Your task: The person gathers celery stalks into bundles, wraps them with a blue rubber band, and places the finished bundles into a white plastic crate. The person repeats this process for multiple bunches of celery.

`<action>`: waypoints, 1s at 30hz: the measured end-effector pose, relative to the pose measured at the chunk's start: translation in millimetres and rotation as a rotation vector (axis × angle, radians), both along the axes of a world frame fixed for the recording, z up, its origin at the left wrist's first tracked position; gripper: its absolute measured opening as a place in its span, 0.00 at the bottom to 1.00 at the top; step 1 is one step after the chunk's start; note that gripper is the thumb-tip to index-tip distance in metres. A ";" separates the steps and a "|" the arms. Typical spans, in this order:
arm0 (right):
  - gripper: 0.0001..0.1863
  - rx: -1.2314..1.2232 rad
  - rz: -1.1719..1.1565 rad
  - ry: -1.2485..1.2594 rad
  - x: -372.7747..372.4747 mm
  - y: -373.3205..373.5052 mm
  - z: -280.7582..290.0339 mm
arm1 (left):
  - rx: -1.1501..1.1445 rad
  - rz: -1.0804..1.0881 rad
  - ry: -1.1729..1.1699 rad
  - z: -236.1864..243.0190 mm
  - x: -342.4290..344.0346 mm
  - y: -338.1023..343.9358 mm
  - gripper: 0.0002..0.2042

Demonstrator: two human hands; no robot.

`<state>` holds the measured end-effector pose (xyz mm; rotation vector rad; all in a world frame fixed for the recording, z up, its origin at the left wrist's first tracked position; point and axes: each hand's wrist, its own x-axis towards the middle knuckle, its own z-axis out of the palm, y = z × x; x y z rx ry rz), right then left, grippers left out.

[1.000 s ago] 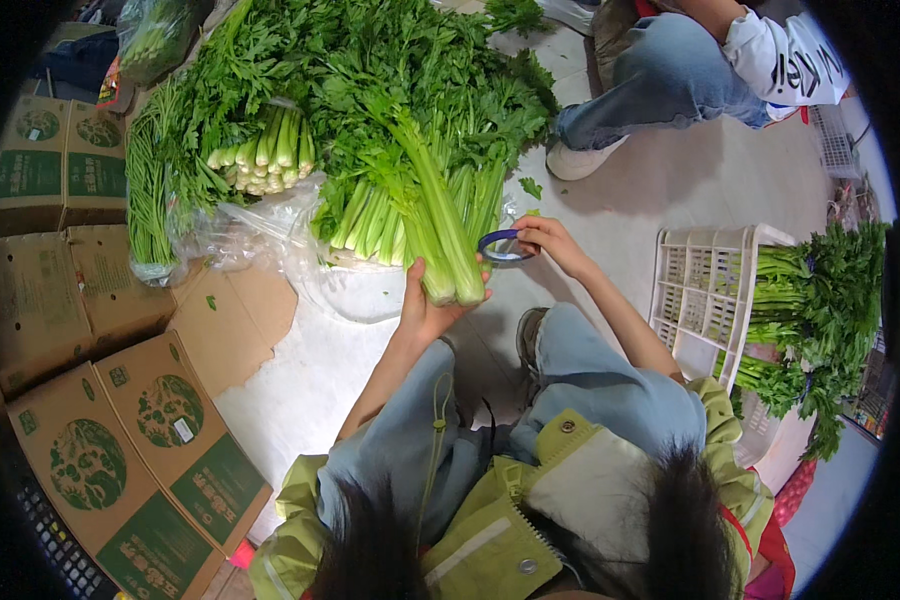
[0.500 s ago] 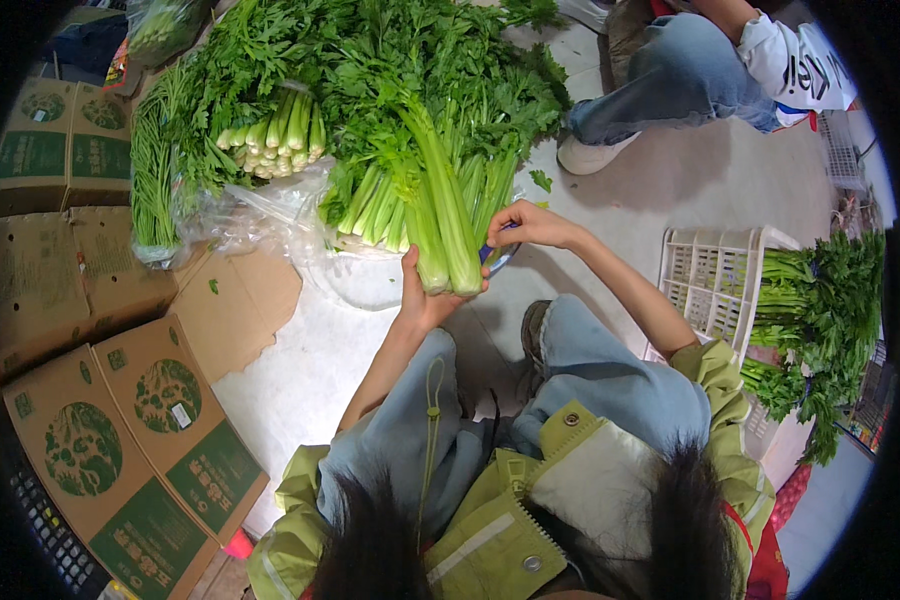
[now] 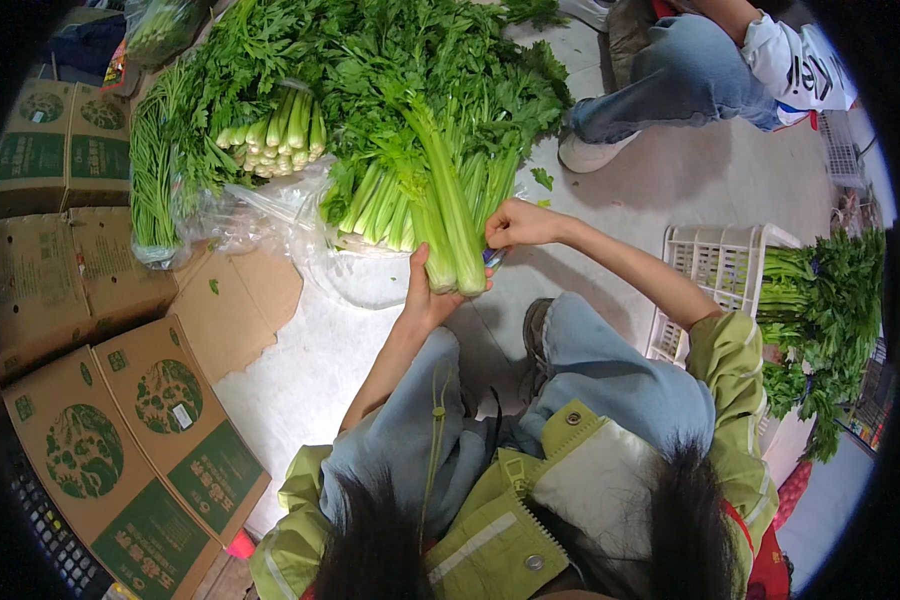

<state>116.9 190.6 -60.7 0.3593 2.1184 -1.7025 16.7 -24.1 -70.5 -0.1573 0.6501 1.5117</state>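
My left hand (image 3: 428,290) is closed round the base of a pale green celery bunch (image 3: 453,240), holding it tilted with its leaves pointing away from me. At the bunch's right side, my right hand (image 3: 520,223) is closed with fingers curled in a pinch on a thin blue strip (image 3: 489,257). Most of that strip is hidden by the fingers and the stalks. Behind the held bunch lies more celery (image 3: 375,210), stalk ends toward me, on clear plastic.
Cut-ended celery stalks (image 3: 280,135) and long green beans (image 3: 153,160) lie at the far left. Printed cardboard boxes (image 3: 120,430) line the left side. A white plastic crate (image 3: 715,270) holds blue-tied celery at right. Another person's jeans-clad leg (image 3: 670,80) is at the far right.
My right hand has turned and curled more tightly, shifting slightly down beside the celery. Less of the blue strip shows. The left hand and bunch have moved only slightly right.
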 end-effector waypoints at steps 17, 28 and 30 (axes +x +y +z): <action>0.12 0.021 0.024 -0.092 -7.1 -0.8 1.4 | 0.019 -0.029 0.036 3.3 -1.0 2.4 0.41; 0.07 -0.287 -0.205 0.135 8.0 12.5 -11.4 | 0.014 -0.012 0.002 1.1 -1.4 2.4 0.40; 0.08 -0.159 -0.326 0.185 18.3 8.0 -12.3 | -0.006 0.000 0.004 3.4 -0.5 2.6 0.40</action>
